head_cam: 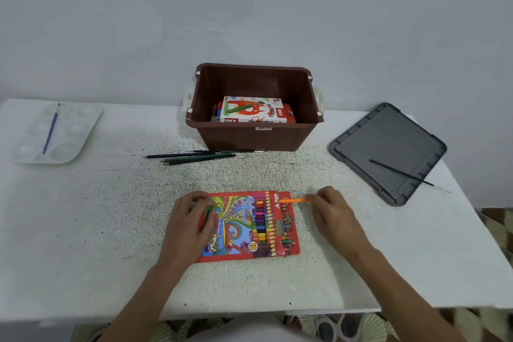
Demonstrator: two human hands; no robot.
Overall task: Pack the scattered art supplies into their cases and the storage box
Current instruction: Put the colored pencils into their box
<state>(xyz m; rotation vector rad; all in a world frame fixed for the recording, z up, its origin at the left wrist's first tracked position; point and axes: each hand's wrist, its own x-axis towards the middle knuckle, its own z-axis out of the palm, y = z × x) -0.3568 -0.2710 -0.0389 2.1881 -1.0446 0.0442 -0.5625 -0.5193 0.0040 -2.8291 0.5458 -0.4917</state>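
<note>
A red colour pencil case (pixel 244 230) lies flat on the table in front of me, its open end to the right showing rows of pencil tips. My left hand (pixel 187 221) grips the case's left end. My right hand (pixel 331 209) pinches an orange pencil (pixel 294 200), whose tip lies in the case's open end at the top. Several dark green and blue pencils (pixel 194 157) lie loose in front of the brown storage box (pixel 249 136). Inside the box sits an oil pastels carton (pixel 254 110).
A white paint palette (pixel 75 144) with a blue brush (pixel 51 129) across it lies at the far left. The grey box lid (pixel 388 144) rests at the right near the table edge, a thin black brush (pixel 402 172) lying over it.
</note>
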